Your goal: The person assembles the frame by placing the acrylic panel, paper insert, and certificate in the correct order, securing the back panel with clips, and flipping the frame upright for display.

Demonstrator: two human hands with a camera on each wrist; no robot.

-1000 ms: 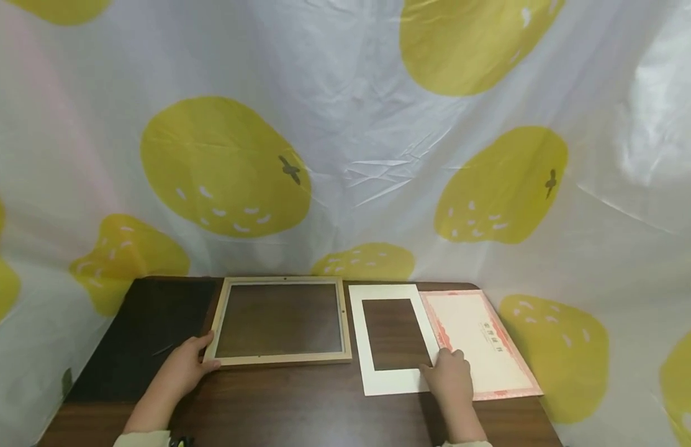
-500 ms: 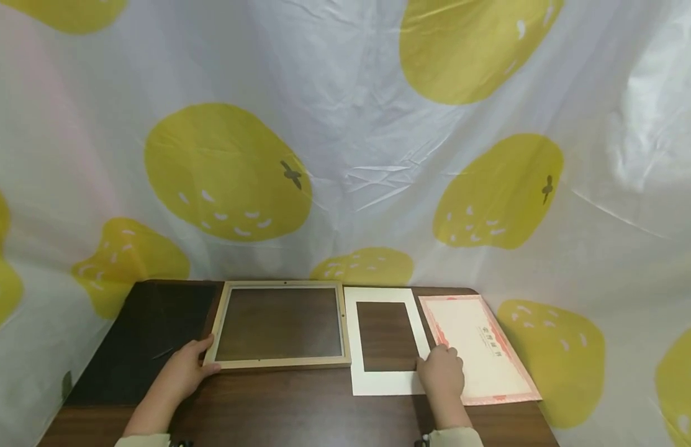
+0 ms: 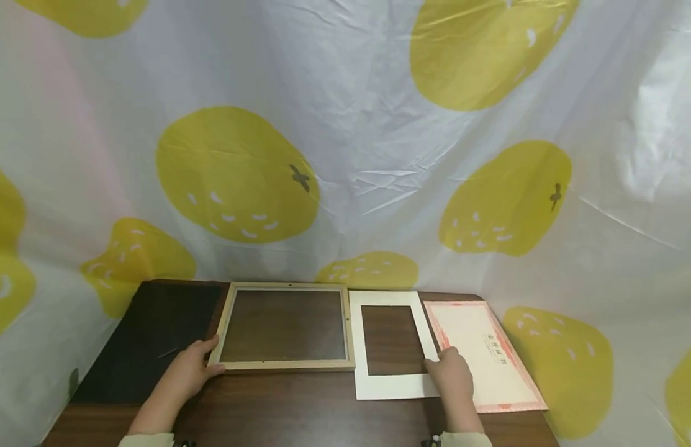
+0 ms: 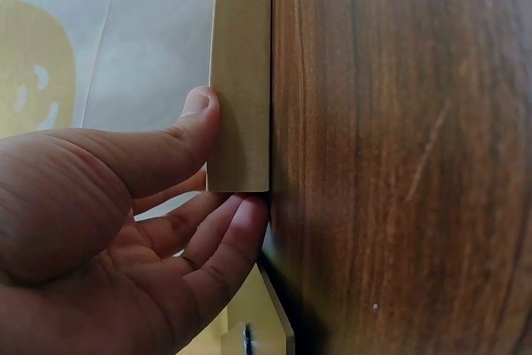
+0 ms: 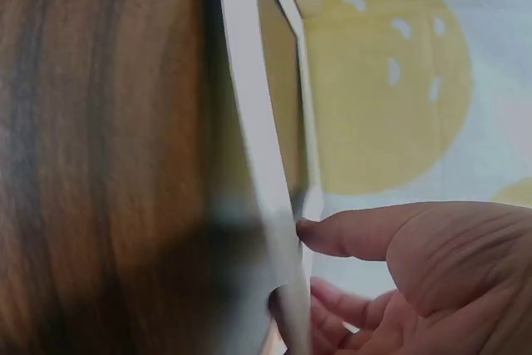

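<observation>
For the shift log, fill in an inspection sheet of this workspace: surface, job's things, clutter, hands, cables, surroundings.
Surface: brown wood-grain table.
Job's things: from left to right, black panel, frame, white mat, certificate.
Clutter: a thin mark on the panel, too small to identify.
Left hand: grips the frame's near left corner.
Right hand: grips the mat toward its near right corner.
Cables: nothing seen.
Surroundings: pale curtain with yellow fruit print behind the table.
</observation>
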